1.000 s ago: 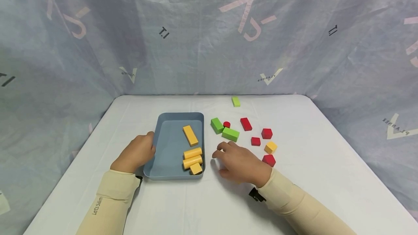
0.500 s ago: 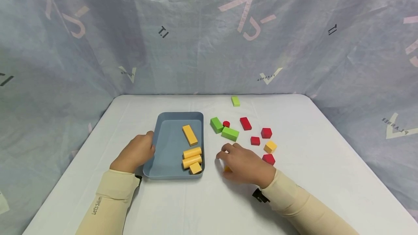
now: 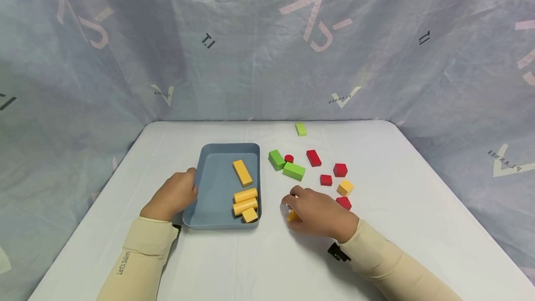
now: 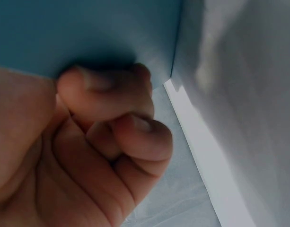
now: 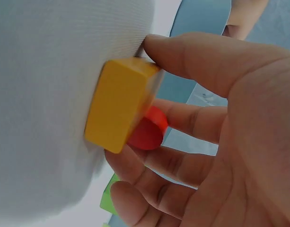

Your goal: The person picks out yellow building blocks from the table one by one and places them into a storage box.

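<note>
My left hand [image 3: 174,194] holds the left side of a blue-grey tray [image 3: 213,189]. In the left wrist view, its curled fingers [image 4: 140,137] press up against the tray's wall. Inside the tray lie a long yellow block [image 3: 243,173], two yellow cylinders [image 3: 245,194] and a small yellow block [image 3: 250,215]. Right of the tray, my right hand [image 3: 317,212] holds a yellow block [image 5: 117,104] low over the table, mostly covered from above. The thumb [image 5: 182,52] is at one end of this block, with curled fingers at the other.
Beyond the right hand are two green blocks [image 3: 294,171], a red cylinder [image 3: 289,158] and a red oblong block [image 3: 314,158]. Red cubes [image 3: 340,170] and a yellow cube [image 3: 345,187] lie to its right. A light green block [image 3: 301,129] is near the far edge.
My right hand has shifted a little to the right, its fingers drawing in around the yellow block, which has come into view beneath it. The left hand and tray stay put.
</note>
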